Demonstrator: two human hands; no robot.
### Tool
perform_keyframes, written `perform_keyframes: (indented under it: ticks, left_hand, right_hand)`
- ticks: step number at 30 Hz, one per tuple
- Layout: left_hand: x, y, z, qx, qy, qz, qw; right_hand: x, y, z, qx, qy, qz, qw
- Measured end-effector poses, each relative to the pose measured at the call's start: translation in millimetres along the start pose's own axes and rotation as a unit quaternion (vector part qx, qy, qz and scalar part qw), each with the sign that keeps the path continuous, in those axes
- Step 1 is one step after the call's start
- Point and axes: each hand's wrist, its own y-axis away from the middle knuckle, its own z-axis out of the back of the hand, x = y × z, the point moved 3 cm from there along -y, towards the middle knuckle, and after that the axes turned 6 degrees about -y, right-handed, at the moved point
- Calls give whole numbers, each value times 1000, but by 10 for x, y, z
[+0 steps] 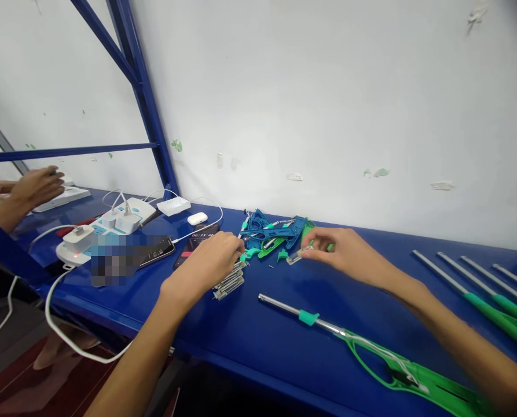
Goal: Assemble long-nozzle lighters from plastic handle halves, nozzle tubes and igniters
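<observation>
My right hand (pixel 334 249) pinches a small clear, flat plastic piece (pixel 296 256) between thumb and fingers, just above the blue tabletop. My left hand (pixel 221 253) is closed, fingertips pointing down over a small stack of thin metallic strips (pixel 230 282); what its fingertips hold, if anything, is hidden. Between and behind the hands lies a pile of blue plastic parts (pixel 279 231) mixed with green pieces. A loose teal clip (pixel 282 255) rests near my right fingertips. In front of both hands lies a metal rod with a green handle (pixel 371 341), a teal clip around the rod.
Several similar green-handled rods (pixel 479 301) lie at the right. Toward the left are a phone (pixel 156 252), a phone showing a timer (pixel 193 243), a white earbud case (pixel 197 219) and a power strip (pixel 106 231) with cables. Another person's hand (pixel 36 188) is beyond the blue frame (pixel 143 104).
</observation>
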Motion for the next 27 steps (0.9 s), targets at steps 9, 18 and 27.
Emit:
perform_keyframes:
  ticks: [9,18,27]
  left_hand:
    - [-16,-74,-14,2,-74,12,997]
    - [36,-409,91,78,-103,24,991]
    - [-17,-487,33,110,-69,-5,992]
  right_hand:
    - [-17,9,-81,-22,-28,32,999]
    - [-33,6,-149,-7,10,42,999]
    - [-21,19,-171,0,47,32,998]
